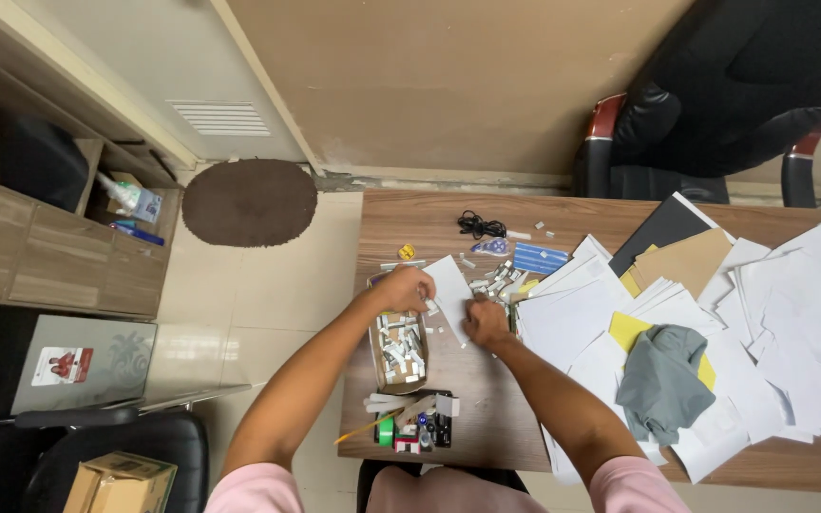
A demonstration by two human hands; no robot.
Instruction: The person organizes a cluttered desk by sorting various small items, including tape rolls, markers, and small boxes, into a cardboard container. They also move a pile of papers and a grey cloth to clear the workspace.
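A white sheet of paper lies on the wooden desk between my hands. My left hand is closed at the sheet's left edge, gripping it just above a small cardboard tray filled with several white paper strips. My right hand is curled at the sheet's lower right corner, fingers pinched on it. More cut paper strips are scattered just beyond my right hand.
Piles of white, yellow and brown sheets cover the desk's right half, with a grey cloth on top. A black cable, blue striped pad, stationery organiser, black chair, brown mat and cabinet surround.
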